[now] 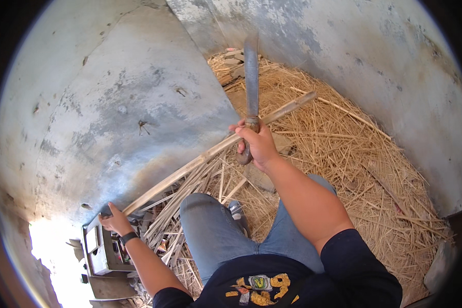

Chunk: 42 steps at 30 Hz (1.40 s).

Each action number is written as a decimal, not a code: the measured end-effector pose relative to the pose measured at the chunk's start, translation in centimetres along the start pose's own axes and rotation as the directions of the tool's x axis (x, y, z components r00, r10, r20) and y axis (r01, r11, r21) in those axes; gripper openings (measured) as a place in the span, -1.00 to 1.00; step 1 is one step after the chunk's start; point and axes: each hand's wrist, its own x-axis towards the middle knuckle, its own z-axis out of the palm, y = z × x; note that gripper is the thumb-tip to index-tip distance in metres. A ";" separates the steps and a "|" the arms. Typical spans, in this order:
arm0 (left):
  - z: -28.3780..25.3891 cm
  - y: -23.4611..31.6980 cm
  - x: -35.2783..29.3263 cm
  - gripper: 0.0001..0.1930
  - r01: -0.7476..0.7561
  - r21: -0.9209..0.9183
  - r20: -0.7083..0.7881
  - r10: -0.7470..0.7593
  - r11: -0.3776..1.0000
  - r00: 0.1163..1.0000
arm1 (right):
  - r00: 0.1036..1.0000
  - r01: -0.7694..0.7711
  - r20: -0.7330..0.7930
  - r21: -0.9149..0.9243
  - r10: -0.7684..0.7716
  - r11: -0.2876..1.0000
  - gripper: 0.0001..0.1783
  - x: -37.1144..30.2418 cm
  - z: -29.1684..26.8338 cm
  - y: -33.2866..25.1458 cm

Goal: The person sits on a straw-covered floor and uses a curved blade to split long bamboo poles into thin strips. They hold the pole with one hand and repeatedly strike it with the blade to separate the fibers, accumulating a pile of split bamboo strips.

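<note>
My right hand (259,145) is closed round the wooden handle of a machete (251,77), whose long grey blade points away from me and blurs at the tip. Aslant from lower left to upper right runs a split bamboo pole (185,172). It passes at my right hand; whether those fingers also touch it, I cannot tell. At the pole's near left end my left hand (117,222) is closed on it, a dark band round the wrist. A small dark thing shows beside the left thumb, too unclear to name.
A bundle of thin bamboo strips (172,220) lies left of my knees. Straw-like shavings (339,154) cover the floor ahead and right. Weathered grey walls (113,102) curve around. A box-like shelf (100,251) stands at lower left by a bright opening. Stones (235,59) lie in the far corner.
</note>
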 end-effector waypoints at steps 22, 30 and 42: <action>-7.2 8.6 -12.0 -0.77 -0.678 -0.363 0.745 0.636 0.640 0.201 | 0.938 -0.059 0.272 -0.485 0.214 0.872 -0.76 -0.8 1.0 1.9; -7.3 4.6 -10.2 -0.81 -0.658 -0.238 0.757 0.561 0.714 0.335 | 0.865 0.489 0.494 -0.869 0.087 0.075 -0.61 -1.2 -0.6 0.2; -7.6 0.2 -8.4 -0.81 -0.754 -0.202 0.692 0.636 0.625 0.341 | 0.987 0.155 0.159 -0.982 -0.031 -0.108 -0.70 0.8 -3.5 -0.6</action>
